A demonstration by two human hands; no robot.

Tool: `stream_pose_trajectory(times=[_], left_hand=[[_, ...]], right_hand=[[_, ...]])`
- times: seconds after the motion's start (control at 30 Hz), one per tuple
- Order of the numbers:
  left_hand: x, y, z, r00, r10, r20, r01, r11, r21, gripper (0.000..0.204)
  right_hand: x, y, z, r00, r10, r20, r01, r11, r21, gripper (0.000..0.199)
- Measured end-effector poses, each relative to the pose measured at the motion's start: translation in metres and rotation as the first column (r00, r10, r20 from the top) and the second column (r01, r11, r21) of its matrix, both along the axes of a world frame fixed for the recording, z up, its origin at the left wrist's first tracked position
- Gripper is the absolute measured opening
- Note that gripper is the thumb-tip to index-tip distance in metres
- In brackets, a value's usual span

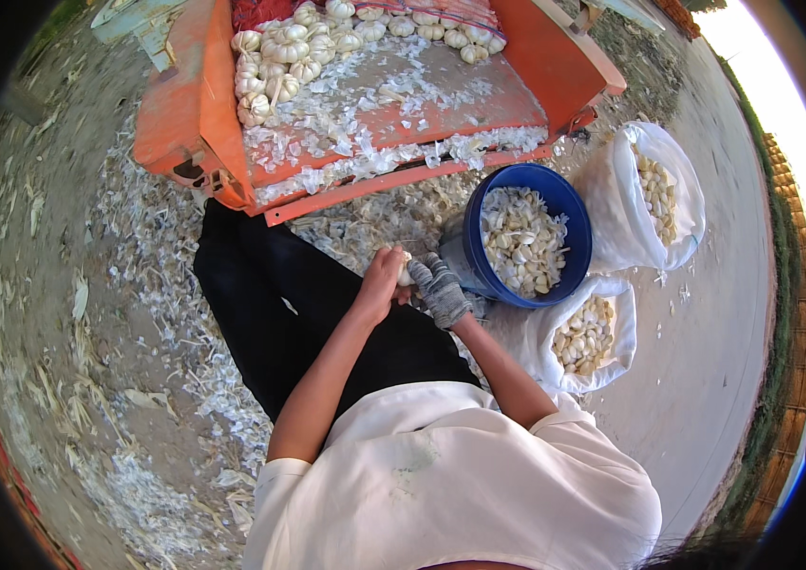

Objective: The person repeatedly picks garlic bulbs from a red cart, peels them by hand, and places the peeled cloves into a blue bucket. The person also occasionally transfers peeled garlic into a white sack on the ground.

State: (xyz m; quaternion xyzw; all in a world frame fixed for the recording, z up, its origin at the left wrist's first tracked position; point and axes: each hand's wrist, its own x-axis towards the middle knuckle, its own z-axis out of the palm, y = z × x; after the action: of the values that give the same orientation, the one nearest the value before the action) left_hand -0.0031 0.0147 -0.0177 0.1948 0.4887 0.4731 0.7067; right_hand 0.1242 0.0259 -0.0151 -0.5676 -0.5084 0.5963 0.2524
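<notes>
- Two white open-topped sacks (604, 228), one round blue bucket (476, 242): pale garlic cloves (523, 244) inside.
- My bare left hand (381, 283) grasps whitish, half-hidden garlic (406, 275).
- My grey-gloved right hand's (440, 293) grip: can't tell.

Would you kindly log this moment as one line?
left hand: bare, holding garlic | right hand: gloved, at garlic | bucket: beside right hand, cloves inside | sacks: cloves inside | orange tray: bulbs, skins
</notes>
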Motion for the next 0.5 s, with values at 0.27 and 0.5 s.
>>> stream_pose_trajectory(times=[0.27, 0.5], left_hand=[[-0.007, -0.003, 0.003, 0.968, 0.068, 0.243, -0.058, 0.997, -0.05, 0.026], [-0.014, 0.002, -0.003, 0.943, 0.047, 0.33, -0.037, 0.999, -0.035, 0.035]], right_hand=[[-0.001, -0.007, 0.002, 0.932, -0.139, -0.334, 0.072, 0.976, -0.205, 0.018], [0.09, 0.038, 0.051, 0.656, -0.568, -0.497, 0.375, 0.817, -0.438, 0.016]])
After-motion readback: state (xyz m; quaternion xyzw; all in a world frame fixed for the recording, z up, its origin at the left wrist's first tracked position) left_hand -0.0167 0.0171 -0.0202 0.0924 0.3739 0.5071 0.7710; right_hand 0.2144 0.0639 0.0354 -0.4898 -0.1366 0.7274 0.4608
